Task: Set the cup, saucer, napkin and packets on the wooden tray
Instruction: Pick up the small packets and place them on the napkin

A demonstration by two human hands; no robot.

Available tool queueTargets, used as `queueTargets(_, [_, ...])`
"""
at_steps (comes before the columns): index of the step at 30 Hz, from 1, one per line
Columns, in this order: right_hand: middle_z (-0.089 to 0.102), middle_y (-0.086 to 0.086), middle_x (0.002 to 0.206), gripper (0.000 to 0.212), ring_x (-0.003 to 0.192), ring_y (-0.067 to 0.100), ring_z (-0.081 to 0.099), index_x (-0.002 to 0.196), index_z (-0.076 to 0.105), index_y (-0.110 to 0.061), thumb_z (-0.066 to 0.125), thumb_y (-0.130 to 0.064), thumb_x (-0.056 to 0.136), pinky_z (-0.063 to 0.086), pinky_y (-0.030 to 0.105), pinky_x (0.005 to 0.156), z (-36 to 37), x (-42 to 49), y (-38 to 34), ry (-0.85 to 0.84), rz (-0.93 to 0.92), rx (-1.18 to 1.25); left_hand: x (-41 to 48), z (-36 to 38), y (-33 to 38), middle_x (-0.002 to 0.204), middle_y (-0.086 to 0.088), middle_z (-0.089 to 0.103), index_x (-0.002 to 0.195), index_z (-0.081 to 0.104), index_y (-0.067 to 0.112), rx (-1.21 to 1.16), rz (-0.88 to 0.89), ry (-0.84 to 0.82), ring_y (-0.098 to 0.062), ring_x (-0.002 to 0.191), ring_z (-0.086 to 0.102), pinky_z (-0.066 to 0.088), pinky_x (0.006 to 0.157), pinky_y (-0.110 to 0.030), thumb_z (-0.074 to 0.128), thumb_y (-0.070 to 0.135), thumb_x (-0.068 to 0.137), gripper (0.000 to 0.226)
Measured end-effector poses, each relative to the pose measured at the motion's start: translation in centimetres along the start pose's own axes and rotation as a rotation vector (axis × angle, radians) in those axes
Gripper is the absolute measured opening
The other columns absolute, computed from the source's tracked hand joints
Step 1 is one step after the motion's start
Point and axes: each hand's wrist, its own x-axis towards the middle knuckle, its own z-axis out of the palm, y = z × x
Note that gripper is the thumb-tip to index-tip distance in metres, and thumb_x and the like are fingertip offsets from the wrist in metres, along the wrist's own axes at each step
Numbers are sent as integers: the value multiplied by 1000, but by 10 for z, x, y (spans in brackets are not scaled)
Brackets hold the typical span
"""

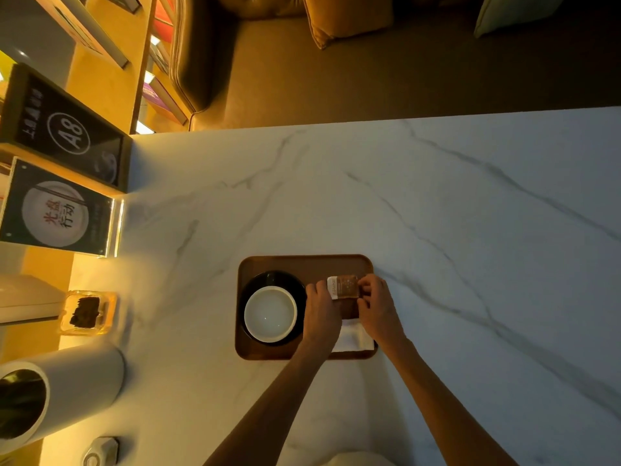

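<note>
White marble bench point(437, 203) with grey veins fills the view under warm light. Your left hand point(321, 306) and right hand point(376, 302) meet over the right half of the wooden tray point(302, 262), each pinching one end of a small brown packet point(344, 286) with fingers closed on it, just above the tray. Beneath your wrists, a white napkin point(353, 338) lies at the tray's near right corner. On the tray's left half, a white cup point(270, 313) sits on a black saucer point(272, 277). Further left on the bench, you have an amber glass dish point(88, 312) and a white cylinder point(80, 381).
</note>
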Motion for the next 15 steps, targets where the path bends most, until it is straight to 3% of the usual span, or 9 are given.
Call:
queueTargets(4, [60,4,117,40,101,10,58,121,46,-19,50,2,88,43,4,70,7,-7,-5,13,121,130,-3,5,-4,128,-8,47,129,47,13,-195,-128,21,-6,98,47,42,85,-18,56,16,94,36])
queueTargets(9, [60,6,123,39,99,6,55,124,46,-19,51,-2,89,46,2,64,15,-11,-7,24,181,177,-1,7,-6,132,-9,46,132,51,13,-237,-110,-20,-12,109,52,40,93,-19,50,14,97,35])
queueTargets(15, [58,8,127,41,110,16,58,126,44,-18,51,0,89,49,11,80,18,-12,-6,18,195,198,3,7,-10,130,-9,51,131,53,12,-206,-104,-48,-14,115,48,39,98,-22,48,11,96,35])
